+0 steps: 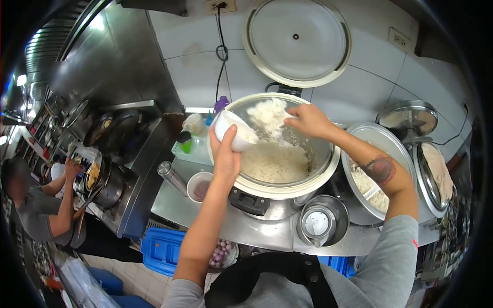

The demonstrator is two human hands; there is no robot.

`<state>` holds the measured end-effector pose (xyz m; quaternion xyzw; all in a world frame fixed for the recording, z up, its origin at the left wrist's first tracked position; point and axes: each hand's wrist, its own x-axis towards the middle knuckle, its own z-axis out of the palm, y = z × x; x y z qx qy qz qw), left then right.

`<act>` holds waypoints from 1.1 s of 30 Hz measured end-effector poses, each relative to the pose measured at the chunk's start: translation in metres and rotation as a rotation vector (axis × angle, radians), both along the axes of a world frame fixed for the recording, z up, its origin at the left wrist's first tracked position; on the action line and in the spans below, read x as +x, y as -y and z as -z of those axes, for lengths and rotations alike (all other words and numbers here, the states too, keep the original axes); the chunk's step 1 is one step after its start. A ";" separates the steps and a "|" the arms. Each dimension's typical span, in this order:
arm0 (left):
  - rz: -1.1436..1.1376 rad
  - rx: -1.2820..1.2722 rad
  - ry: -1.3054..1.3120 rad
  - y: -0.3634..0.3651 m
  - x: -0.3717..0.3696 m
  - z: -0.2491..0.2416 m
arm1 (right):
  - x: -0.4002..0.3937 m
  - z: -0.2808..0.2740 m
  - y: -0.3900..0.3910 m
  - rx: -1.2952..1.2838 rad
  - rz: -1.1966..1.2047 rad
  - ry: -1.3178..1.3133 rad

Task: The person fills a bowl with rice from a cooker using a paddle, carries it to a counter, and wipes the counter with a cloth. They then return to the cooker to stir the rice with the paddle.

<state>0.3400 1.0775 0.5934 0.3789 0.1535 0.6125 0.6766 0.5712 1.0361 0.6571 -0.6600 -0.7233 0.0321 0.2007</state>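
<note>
My left hand (226,154) grips a white bowl (229,124), tilted over the left side of a large open rice cooker (285,192), with some rice at its lip. My right hand (310,121) is closed at the cooker's upper right. From its fingers a clump of white rice (269,115) is held up; the utensil apparently under it is hidden by the rice. More cooked rice (275,164) lies in the cooker's pot. Its round lid (296,38) stands raised against the wall.
A second pot of rice (377,138) stands right of the cooker. Nested metal containers (322,223) sit in front; a cup (199,186), a steel flask (172,177) and a green tray (192,155) lie left. At far left, a person (43,205) works at a stove with pans (110,192).
</note>
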 end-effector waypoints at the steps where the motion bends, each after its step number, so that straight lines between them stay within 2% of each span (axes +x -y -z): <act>1: 0.056 -0.037 -0.016 -0.002 0.001 0.000 | -0.007 -0.002 0.002 0.063 -0.009 -0.006; 3: 0.163 -0.109 -0.047 -0.008 0.005 0.000 | -0.028 -0.002 0.007 0.089 0.004 0.017; 4: 0.168 -0.115 -0.075 -0.010 0.007 0.000 | -0.042 0.002 0.013 0.050 0.025 0.044; 6: 0.172 -0.131 -0.129 -0.013 0.011 0.001 | -0.064 0.028 0.025 0.214 -0.051 0.039; 7: 0.170 -0.136 -0.119 -0.015 0.011 0.004 | -0.071 0.031 0.032 0.214 -0.049 0.065; 12: 0.188 -0.119 -0.073 -0.014 0.006 0.009 | -0.075 0.021 0.056 0.293 -0.114 0.259; 15: 0.235 -0.147 -0.019 0.002 0.002 -0.009 | -0.047 -0.027 0.040 0.025 -0.165 0.212; 17: 0.265 -0.164 0.050 0.002 0.000 -0.011 | -0.020 -0.052 0.007 -0.066 -0.169 -0.057; 19: 0.279 -0.182 0.092 0.002 -0.002 -0.011 | -0.006 -0.058 -0.037 -0.257 -0.165 0.062; 20: 0.280 -0.189 0.097 0.002 -0.002 -0.011 | -0.003 -0.047 -0.058 -0.351 -0.163 0.121; 22: 0.281 -0.185 0.088 0.001 -0.003 -0.011 | -0.003 0.034 -0.116 -0.422 -0.193 0.530; 24: 0.301 -0.173 0.102 0.000 -0.004 -0.011 | -0.032 0.103 -0.115 -0.430 -0.287 0.810; 26: 0.309 -0.155 0.124 0.000 -0.004 -0.011 | -0.035 0.217 -0.129 -0.466 -0.707 0.985; 27: 0.305 -0.140 0.137 0.000 -0.003 -0.011 | -0.054 0.202 -0.099 -0.498 -0.900 0.895; 28: 0.298 -0.127 0.149 0.000 -0.005 -0.010 | -0.074 0.172 -0.078 -0.535 -0.914 0.808; 31: 0.246 -0.117 0.165 0.001 -0.005 -0.009 | -0.066 0.148 -0.069 -0.574 -0.987 0.668; 33: 0.251 -0.126 0.168 0.001 -0.006 -0.009 | -0.048 0.125 -0.058 -0.619 -0.929 0.478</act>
